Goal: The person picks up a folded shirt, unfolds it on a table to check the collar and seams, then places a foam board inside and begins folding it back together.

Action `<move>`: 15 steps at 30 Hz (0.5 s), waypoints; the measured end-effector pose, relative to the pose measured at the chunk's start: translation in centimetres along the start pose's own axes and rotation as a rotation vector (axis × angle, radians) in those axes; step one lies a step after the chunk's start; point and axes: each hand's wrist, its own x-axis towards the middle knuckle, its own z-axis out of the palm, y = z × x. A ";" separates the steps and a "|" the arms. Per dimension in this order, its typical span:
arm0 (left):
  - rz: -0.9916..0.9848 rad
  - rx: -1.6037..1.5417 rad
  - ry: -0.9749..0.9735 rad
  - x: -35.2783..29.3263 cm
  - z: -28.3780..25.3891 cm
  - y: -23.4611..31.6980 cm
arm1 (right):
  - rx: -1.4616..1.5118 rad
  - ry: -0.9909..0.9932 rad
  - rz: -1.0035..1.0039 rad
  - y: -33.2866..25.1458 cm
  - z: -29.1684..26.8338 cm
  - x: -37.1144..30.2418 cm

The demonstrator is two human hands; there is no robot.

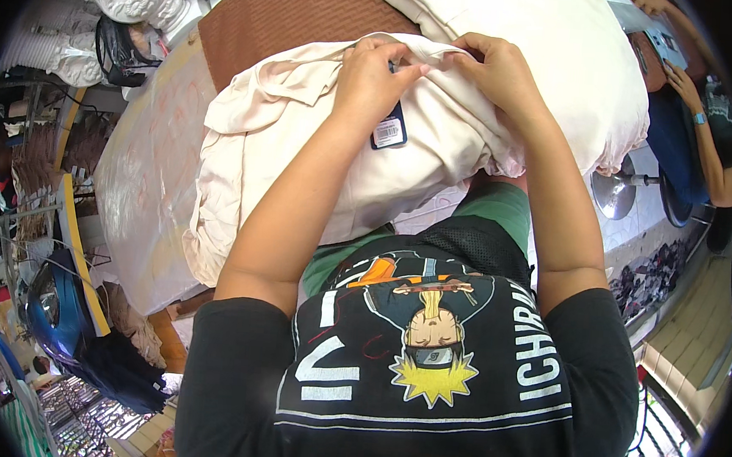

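Left hand (372, 78) and right hand (501, 75), seemingly nearly closed, pinch cream cloth (432, 135).

Folds of the cream cloth (287, 138) hide some fingertips of the person's left hand (369, 80) and right hand (500, 72). The upper end of the dark tag (389, 129) is partly covered by the left hand, and its finest print is too small to read. The cream cloth covers part of the brown cloth (304, 25), which the top edge cuts off, as it does the white cloth (541, 24). The co-worker (714, 172) at the right runs into the dark rim. Much of the person's legs (495, 208) is hidden.
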 end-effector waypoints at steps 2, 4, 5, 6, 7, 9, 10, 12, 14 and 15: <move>-0.113 -0.180 -0.001 0.8 0.2 1.3 | 0.020 -0.014 0.012 -0.1 -0.4 -0.1; -0.179 -0.443 0.014 1.4 -0.1 2.2 | 0.037 -0.106 0.004 -0.3 -1.0 -0.9; -0.188 -0.617 0.029 1.6 -0.5 2.3 | 0.063 -0.195 0.029 -0.1 -1.4 -1.2; -0.197 -0.790 0.044 1.7 -1.2 2.5 | 0.090 -0.285 0.054 0.1 -1.7 -1.5; -0.161 -0.863 0.052 1.7 -2.7 2.9 | 0.111 -0.312 0.045 -0.1 -2.2 -2.0; -0.213 -1.001 0.114 1.6 -4.5 2.9 | 0.154 -0.359 0.028 -1.0 -3.5 -3.3; -0.232 -1.056 0.097 1.7 -4.9 2.6 | 0.174 -0.380 0.019 -1.2 -3.9 -3.9; -0.168 -1.083 0.144 1.7 -5.3 3.1 | 0.330 -0.201 -0.060 -1.8 -4.4 -5.0; -0.084 -1.073 0.198 1.5 -5.6 3.8 | 0.357 -0.087 -0.058 -4.0 -6.4 -5.7; -0.031 -1.050 0.228 1.5 -5.6 4.3 | 0.464 0.013 -0.049 -4.0 -6.6 -5.7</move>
